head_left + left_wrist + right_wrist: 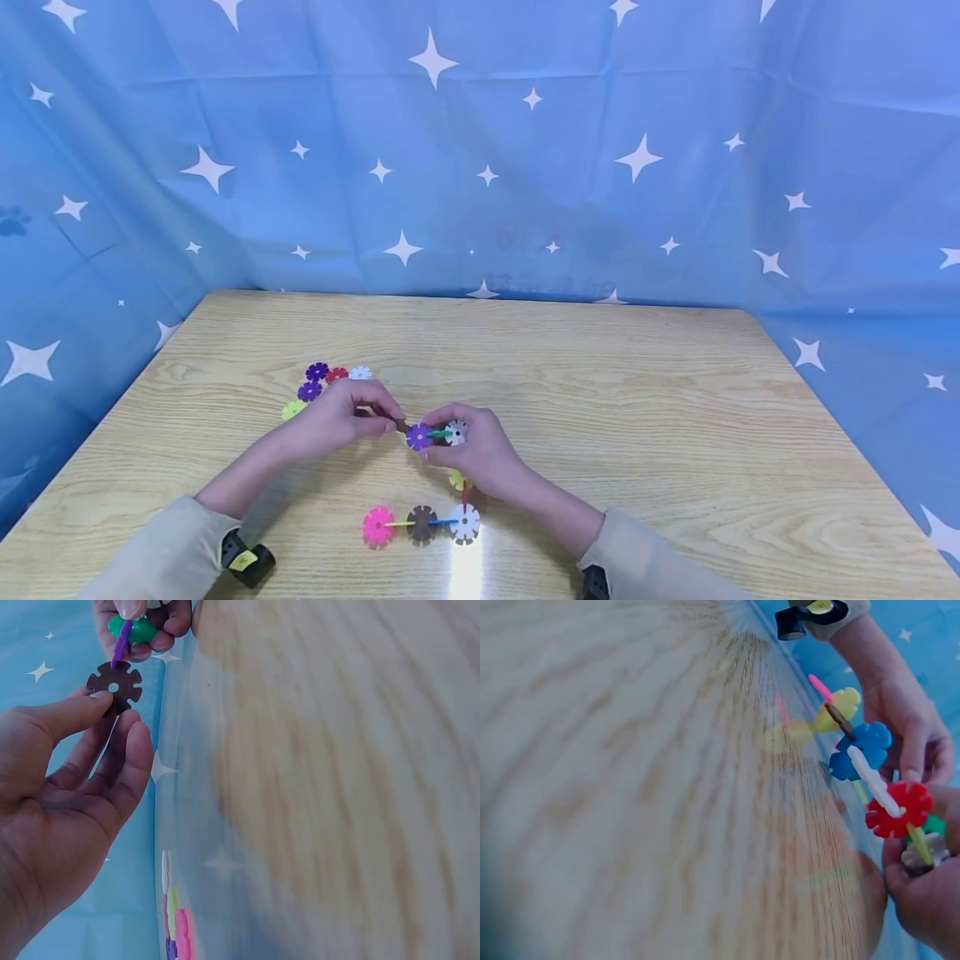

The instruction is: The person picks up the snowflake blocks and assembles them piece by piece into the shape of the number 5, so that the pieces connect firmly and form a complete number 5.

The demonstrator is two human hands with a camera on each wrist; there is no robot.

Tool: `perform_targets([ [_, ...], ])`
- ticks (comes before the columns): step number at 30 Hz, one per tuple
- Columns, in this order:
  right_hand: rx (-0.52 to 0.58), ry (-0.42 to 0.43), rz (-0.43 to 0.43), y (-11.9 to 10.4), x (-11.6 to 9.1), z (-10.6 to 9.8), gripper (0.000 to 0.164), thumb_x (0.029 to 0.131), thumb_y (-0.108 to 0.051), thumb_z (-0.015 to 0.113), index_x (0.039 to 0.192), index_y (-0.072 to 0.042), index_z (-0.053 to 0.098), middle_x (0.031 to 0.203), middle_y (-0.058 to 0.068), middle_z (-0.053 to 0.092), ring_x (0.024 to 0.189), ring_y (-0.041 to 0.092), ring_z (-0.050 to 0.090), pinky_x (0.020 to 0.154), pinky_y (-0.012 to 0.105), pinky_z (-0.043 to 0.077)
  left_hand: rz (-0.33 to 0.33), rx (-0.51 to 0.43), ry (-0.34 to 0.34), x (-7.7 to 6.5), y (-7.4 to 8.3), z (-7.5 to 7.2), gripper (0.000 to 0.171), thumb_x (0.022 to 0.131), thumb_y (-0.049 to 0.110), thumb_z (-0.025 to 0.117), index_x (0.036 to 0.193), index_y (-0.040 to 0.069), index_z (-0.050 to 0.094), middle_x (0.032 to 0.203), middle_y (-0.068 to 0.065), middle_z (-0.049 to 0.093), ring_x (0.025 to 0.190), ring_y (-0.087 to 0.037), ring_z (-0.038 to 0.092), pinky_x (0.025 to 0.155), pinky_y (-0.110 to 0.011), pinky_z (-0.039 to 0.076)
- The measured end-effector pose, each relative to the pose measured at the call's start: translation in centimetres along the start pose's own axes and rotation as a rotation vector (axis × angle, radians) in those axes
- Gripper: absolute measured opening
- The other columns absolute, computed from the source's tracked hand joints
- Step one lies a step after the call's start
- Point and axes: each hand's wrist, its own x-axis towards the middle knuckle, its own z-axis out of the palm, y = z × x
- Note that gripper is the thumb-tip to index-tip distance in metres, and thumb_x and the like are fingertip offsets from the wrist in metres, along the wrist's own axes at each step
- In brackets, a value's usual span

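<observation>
My left hand [341,419] pinches a brown notched plastic disc [129,679] between thumb and fingers. The brown disc meets the edge of a purple disc [419,437]; how deep they interlock cannot be told. Beside it, my right hand [483,454] grips the joined chain near a green disc [139,630] and a whitish disc [456,432]. From there the chain bends through yellow [458,479] and red [889,821] discs to a white disc [465,533]. A row of blue [870,746], dark brown [422,517], yellow [846,701] and pink [375,523] discs runs leftward from it.
Behind my left hand, several loose discs lie on the wooden table [600,375], among them purple [309,390], red [337,374], white [361,372] and lime [292,409] ones. A blue star-patterned cloth [525,208] hangs along the back and sides.
</observation>
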Motion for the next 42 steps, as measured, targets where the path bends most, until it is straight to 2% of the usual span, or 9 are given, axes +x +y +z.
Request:
perform_targets([
  [10, -0.012, -0.016, 0.013, -0.25, 0.24, 0.10, 0.035, 0.080, -0.010, 0.087, 0.112, -0.012, 0.075, 0.114, 0.000, 0.071, 0.111, 0.023, 0.061, 0.105, 0.053, 0.044, -0.003, -0.003, 0.056, -0.09, 0.17, -0.05, 0.013, 0.088, -0.002, 0.076, 0.099, 0.005, 0.078, 0.096, -0.005, 0.072, 0.090, -0.020, 0.067, 0.076, -0.029, 0.058],
  [12, -0.012, -0.024, 0.014, -0.37, 0.28, 0.04, 0.035, 0.080, -0.011, 0.087, 0.112, -0.013, 0.075, 0.113, -0.001, 0.071, 0.111, 0.022, 0.061, 0.104, 0.051, 0.045, -0.007, -0.011, 0.071, -0.14, 0.12, -0.08, 0.013, 0.087, -0.002, 0.077, 0.096, 0.007, 0.078, 0.095, -0.006, 0.073, 0.089, -0.020, 0.068, 0.076, -0.029, 0.058],
  [16, -0.019, -0.042, 0.015, -0.61, 0.38, -0.23, 0.035, 0.080, -0.014, 0.088, 0.113, -0.015, 0.077, 0.114, -0.003, 0.072, 0.107, 0.019, 0.062, 0.095, 0.044, 0.049, -0.002, -0.012, 0.086, -0.22, 0.03, -0.14, 0.013, 0.086, -0.001, 0.078, 0.093, 0.010, 0.080, 0.094, -0.003, 0.074, 0.089, -0.019, 0.068, 0.074, -0.029, 0.058],
  [20, -0.038, -0.053, 0.006, -0.67, 0.49, -0.50, 0.035, 0.080, -0.015, 0.088, 0.113, -0.016, 0.078, 0.114, -0.005, 0.073, 0.108, 0.018, 0.063, 0.090, 0.039, 0.051, 0.000, -0.038, 0.080, -0.24, 0.03, -0.21, 0.012, 0.086, -0.001, 0.079, 0.091, 0.010, 0.080, 0.093, -0.001, 0.076, 0.089, -0.018, 0.069, 0.074, -0.029, 0.058],
  [27, -0.051, -0.041, -0.029, -0.44, 0.42, -0.42, 0.034, 0.080, -0.016, 0.089, 0.112, -0.015, 0.079, 0.112, -0.003, 0.074, 0.109, 0.020, 0.065, 0.099, 0.045, 0.050, 0.006, -0.046, 0.077, -0.28, 0.20, -0.17, 0.009, 0.085, 0.000, 0.080, 0.088, 0.008, 0.080, 0.091, -0.008, 0.076, 0.088, -0.018, 0.069, 0.073, -0.028, 0.058],
  [30, -0.043, -0.039, -0.034, -0.36, 0.35, -0.33, 0.034, 0.079, -0.016, 0.089, 0.111, -0.014, 0.079, 0.111, -0.002, 0.074, 0.107, 0.018, 0.066, 0.097, 0.044, 0.051, -0.005, -0.035, 0.084, -0.39, 0.38, -0.05, 0.009, 0.085, -0.001, 0.080, 0.087, 0.008, 0.080, 0.091, -0.010, 0.076, 0.087, -0.017, 0.069, 0.072, -0.027, 0.058],
  [36, -0.019, -0.027, -0.042, -0.29, 0.22, -0.21, 0.033, 0.079, -0.016, 0.089, 0.110, -0.013, 0.079, 0.104, -0.004, 0.074, 0.095, 0.015, 0.066, 0.084, 0.034, 0.054, -0.017, -0.005, 0.098, -0.56, 0.62, 0.04, 0.011, 0.085, -0.002, 0.080, 0.085, 0.009, 0.080, 0.091, -0.010, 0.076, 0.085, -0.015, 0.069, 0.068, -0.027, 0.057],
  [42, -0.053, -0.020, -0.089, -0.12, 0.13, -0.13, 0.033, 0.078, -0.015, 0.090, 0.110, -0.012, 0.079, 0.107, -0.001, 0.075, 0.096, 0.015, 0.066, 0.089, 0.037, 0.053, 0.013, 0.033, 0.060, -0.52, 0.74, -0.11, 0.013, 0.084, -0.003, 0.080, 0.085, 0.010, 0.079, 0.089, -0.006, 0.076, 0.085, -0.014, 0.068, 0.069, -0.027, 0.056],
])
